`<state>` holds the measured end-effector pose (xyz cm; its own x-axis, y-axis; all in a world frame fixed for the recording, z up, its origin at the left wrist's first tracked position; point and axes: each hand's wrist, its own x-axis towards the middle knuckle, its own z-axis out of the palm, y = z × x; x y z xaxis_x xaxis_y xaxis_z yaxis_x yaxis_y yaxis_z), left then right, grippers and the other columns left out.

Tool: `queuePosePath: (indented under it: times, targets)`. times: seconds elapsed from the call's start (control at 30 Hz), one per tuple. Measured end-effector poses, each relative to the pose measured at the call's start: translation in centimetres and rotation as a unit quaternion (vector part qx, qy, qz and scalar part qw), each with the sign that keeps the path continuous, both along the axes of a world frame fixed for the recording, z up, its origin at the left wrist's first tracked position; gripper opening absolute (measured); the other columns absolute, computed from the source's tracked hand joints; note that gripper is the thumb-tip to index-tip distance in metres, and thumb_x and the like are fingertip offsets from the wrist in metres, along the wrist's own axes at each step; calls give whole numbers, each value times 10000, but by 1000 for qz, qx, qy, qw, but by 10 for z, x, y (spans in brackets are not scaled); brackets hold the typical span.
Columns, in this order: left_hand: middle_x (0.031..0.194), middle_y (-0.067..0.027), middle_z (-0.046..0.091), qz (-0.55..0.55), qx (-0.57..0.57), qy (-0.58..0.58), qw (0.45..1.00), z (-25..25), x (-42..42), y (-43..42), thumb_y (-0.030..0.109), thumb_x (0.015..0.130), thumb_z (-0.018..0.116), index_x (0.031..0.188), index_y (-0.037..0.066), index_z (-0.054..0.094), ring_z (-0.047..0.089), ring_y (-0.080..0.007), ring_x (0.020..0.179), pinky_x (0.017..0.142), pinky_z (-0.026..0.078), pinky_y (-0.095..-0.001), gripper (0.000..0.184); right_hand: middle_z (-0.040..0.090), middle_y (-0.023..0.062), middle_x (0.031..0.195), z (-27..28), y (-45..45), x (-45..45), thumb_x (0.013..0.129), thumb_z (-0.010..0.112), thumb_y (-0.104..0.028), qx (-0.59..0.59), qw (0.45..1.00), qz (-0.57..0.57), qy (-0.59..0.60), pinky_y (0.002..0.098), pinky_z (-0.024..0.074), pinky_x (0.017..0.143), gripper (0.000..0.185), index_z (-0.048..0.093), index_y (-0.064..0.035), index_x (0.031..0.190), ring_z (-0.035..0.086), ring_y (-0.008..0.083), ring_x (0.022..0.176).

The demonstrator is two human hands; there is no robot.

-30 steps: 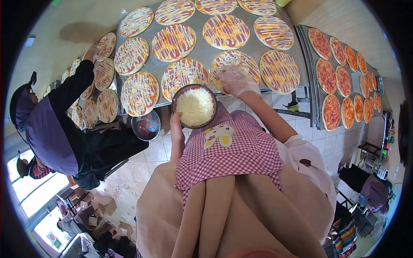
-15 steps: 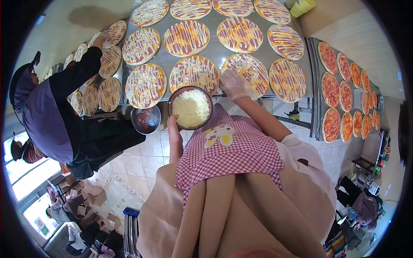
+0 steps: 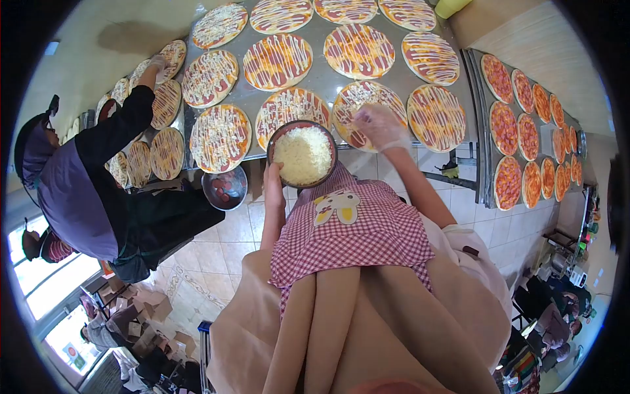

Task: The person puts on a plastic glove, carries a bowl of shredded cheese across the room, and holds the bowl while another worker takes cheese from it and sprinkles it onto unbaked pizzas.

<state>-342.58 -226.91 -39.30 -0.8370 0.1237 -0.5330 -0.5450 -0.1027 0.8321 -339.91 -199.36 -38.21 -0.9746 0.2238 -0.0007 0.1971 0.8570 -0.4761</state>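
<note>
My left hand (image 3: 273, 176) grips the rim of a dark bowl (image 3: 335, 152) that is partly filled with grated white cheese (image 3: 303, 156). The bowl is at the table's near edge, overlapping a pizza (image 3: 272, 113) from my viewpoint. Over the pizza (image 3: 351, 121) to its right is my right hand (image 3: 382, 128) in a clear plastic glove, its fingers curled together; what they hold, if anything, is hidden. That pizza has sauce stripes and grated cheese scattered mostly on its far part. Beside it on the right, another pizza (image 3: 436, 118) shows stripes over an orange-red base.
Rows of pizzas cover the metal table (image 3: 298, 97). A co-worker (image 3: 72, 177) reaches over more pizzas on the left. A metal bowl (image 3: 224, 189) with reddish slices is below the table's edge. At right stands a rack of pizzas (image 3: 485, 141); a yellow container (image 3: 451, 6) is at the back.
My right hand has lifted off the pizza's near left side and moved right, its fingers now curled. The bowl in my left hand has shifted slightly right and up in view.
</note>
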Motion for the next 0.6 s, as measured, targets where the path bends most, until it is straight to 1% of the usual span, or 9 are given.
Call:
queuePosePath:
  times: [0.07,0.17,0.2,0.27,0.37,0.43,0.47,0.57,0.6]
  targets:
    - [1017,-83,538,-31,-7,18,999,-3,-6,9,258,781,473,1096,-13,501,493,-163,909,809,383,-268,416,598,79,804,-14,21,3,750,570,-165,48,998,-27,23,377,444,757,127,608,-104,856,567,278,818]
    - [1005,-84,525,-80,-1,52,995,-9,-12,29,333,778,494,1074,6,503,495,-169,901,782,398,-278,442,593,105,894,26,2,5,760,560,-139,-57,982,63,169,400,431,784,178,577,-95,932,556,283,879]
    - [946,-74,525,-80,-14,62,995,-9,-11,37,322,776,490,1027,13,516,487,-160,856,747,397,-277,399,589,106,910,28,-12,9,762,553,-152,-68,985,78,138,396,424,802,192,578,-93,942,553,282,896]
    - [898,-61,521,-103,-31,76,991,-24,-14,47,320,774,492,981,14,525,480,-158,824,722,393,-279,371,582,109,943,32,-38,11,764,538,-178,-89,987,107,77,388,409,838,221,579,-90,963,546,280,930]
    - [901,-73,507,-132,-66,76,986,-35,-13,59,292,781,472,979,0,514,457,-175,833,753,364,-280,356,541,126,1009,28,-57,3,740,593,-170,26,982,170,-79,374,392,863,216,563,-93,940,516,266,986]
    - [1060,-143,512,-169,-68,59,981,-24,-12,63,252,793,428,1123,-38,473,454,-225,967,874,341,-297,442,538,124,965,32,-58,5,736,601,-197,-54,970,147,-187,363,394,865,230,569,-99,942,519,275,962]
    - [1022,-131,511,-147,-32,22,988,-19,-6,66,246,795,433,1078,-35,482,449,-215,939,850,344,-291,401,537,122,943,33,-58,5,735,605,-210,-93,957,135,-239,357,395,866,237,573,-101,943,521,279,950]
    - [832,-42,496,-116,-25,50,992,-38,3,69,281,792,480,868,3,535,441,-132,780,709,374,-277,293,537,126,921,-3,-38,14,733,606,-221,-173,955,170,-168,367,419,834,247,575,-101,947,538,284,900]
    - [853,-48,494,-111,-10,47,993,-38,4,68,291,793,479,873,3,535,444,-137,784,723,373,-279,304,546,123,928,5,-28,13,738,604,-213,-218,953,150,-150,370,424,825,234,575,-99,940,545,283,892]
